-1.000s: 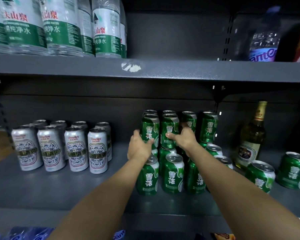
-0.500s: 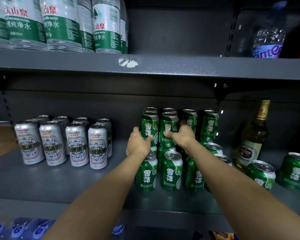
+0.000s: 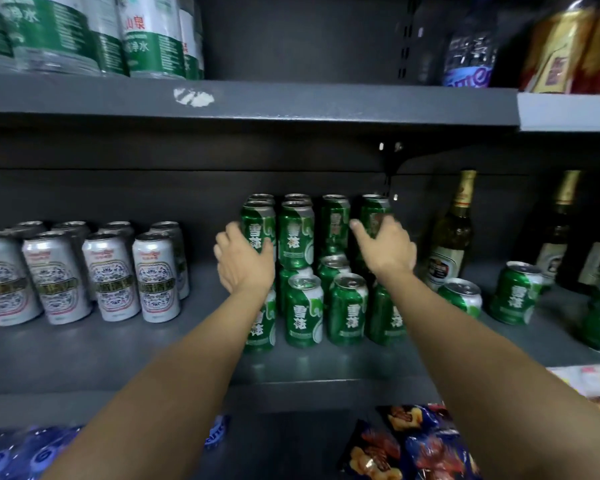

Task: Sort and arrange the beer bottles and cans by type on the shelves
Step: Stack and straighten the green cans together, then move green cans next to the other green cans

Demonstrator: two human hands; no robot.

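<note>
Green beer cans (image 3: 303, 310) stand in a two-tier block at the middle of the dark shelf (image 3: 84, 351). My left hand (image 3: 245, 261) grips the upper-tier can at the block's left end (image 3: 258, 220), thumb across its front. My right hand (image 3: 385, 251) wraps round the upper-tier can at the right end (image 3: 374, 207), thumb to its left, fingers over its right side. Two more upper cans (image 3: 296, 233) stand between my hands. Silver cans (image 3: 155, 278) are grouped in rows at the left. Tall beer bottles (image 3: 452, 233) stand at the right.
Loose green cans (image 3: 516, 292) stand scattered in front of the bottles at the right. Water bottles (image 3: 153, 36) fill the upper shelf's left side, with gold cans (image 3: 555, 46) at its right. Snack packets (image 3: 413, 445) and blue-capped bottles (image 3: 14, 455) lie below.
My right hand has left the second upper can and moved right to the end can. My left hand stays on the left end can. The camera has shifted right.
</note>
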